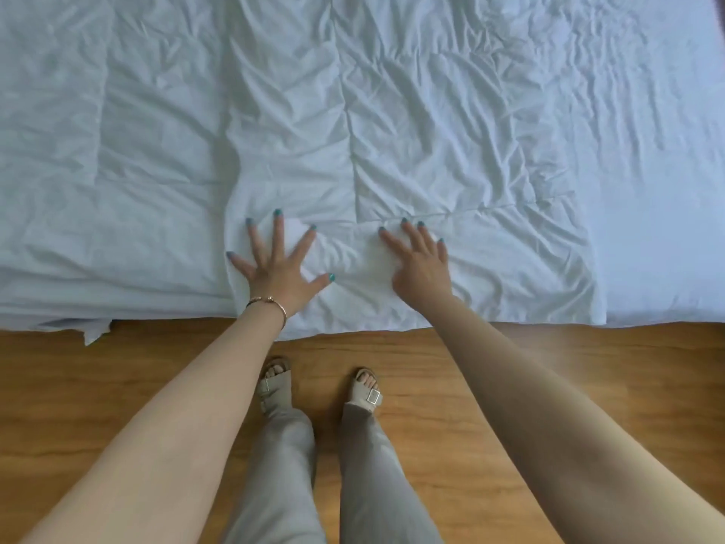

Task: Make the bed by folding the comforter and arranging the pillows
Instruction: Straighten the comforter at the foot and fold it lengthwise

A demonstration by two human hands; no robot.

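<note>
A white, wrinkled comforter (392,131) lies across the bed, with a folded upper layer running from about the middle to the right. My left hand (278,268) presses flat on it near the bed's front edge, fingers spread wide. Beside it, my right hand (421,265) also lies flat on the comforter with straight fingers. No pillows are in view.
The white bed sheet (667,190) shows bare at the right beside the comforter's edge. Below the bed edge is a wooden floor (117,367), where my feet in sandals (321,390) stand close to the bed. A corner of fabric (92,329) hangs down at the left.
</note>
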